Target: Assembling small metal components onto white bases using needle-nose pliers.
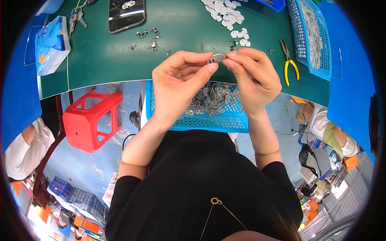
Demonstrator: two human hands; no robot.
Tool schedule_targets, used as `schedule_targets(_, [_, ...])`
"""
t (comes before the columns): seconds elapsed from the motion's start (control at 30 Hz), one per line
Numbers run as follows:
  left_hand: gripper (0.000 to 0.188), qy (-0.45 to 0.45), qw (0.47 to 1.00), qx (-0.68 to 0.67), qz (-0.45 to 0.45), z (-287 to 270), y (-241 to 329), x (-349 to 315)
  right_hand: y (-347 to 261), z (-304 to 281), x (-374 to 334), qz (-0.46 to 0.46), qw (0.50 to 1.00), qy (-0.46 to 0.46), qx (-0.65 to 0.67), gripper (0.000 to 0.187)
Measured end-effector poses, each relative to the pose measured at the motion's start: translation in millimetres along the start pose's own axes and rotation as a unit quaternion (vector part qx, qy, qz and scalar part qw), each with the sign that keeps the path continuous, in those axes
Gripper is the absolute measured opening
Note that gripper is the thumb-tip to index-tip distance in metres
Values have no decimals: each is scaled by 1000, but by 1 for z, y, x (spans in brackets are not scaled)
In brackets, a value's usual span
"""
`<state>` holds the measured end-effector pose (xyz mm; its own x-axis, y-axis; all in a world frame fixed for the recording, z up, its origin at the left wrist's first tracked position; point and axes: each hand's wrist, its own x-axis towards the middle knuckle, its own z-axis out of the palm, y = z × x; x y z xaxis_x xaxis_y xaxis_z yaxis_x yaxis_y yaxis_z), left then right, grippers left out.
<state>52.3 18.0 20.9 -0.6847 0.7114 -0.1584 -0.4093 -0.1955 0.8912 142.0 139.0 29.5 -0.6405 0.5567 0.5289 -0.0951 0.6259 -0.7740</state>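
Both hands meet above the front edge of the green table. My left hand pinches a small white plastic piece with a metal part on it between thumb and forefinger. From the other side, the closed fingertips of my right hand pinch at the end of the same piece; whether they hold a separate small part is hidden. Below the hands, a blue basket holds many small metal-and-white parts. Loose white pieces lie at the far side of the table, and small metal clips lie in little groups.
Yellow-handled pliers lie at the right, beside a blue basket of white pieces. A phone, keys and a tissue pack sit at the left. A red stool stands below. Other people's arms show at both sides.
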Motion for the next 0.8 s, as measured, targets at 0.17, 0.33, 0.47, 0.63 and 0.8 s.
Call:
schedule_targets(0.17, [20, 7, 1000, -7, -2, 2, 0, -1, -1, 0, 0, 7, 1000, -19, 0, 13])
schedule_targets(0.33, [19, 5, 1000, -1, 5, 2, -1, -2, 4, 5, -2, -22, 1000, -6, -12, 13])
schedule_targets(0.47, [19, 6, 1000, -9, 2, 2, -1, 0, 5, 5, -2, -33, 999, -17, -14, 12])
schedule_targets(0.63, [19, 5, 1000, -3, -3, 4, 1, -2, 0, 3, -2, 42, 998, -29, 21, 10])
schedule_targets(0.8, [18, 1, 1000, -13, 4, 4, -1, -1, 5, 3, -3, -3, 999, -41, -7, 14])
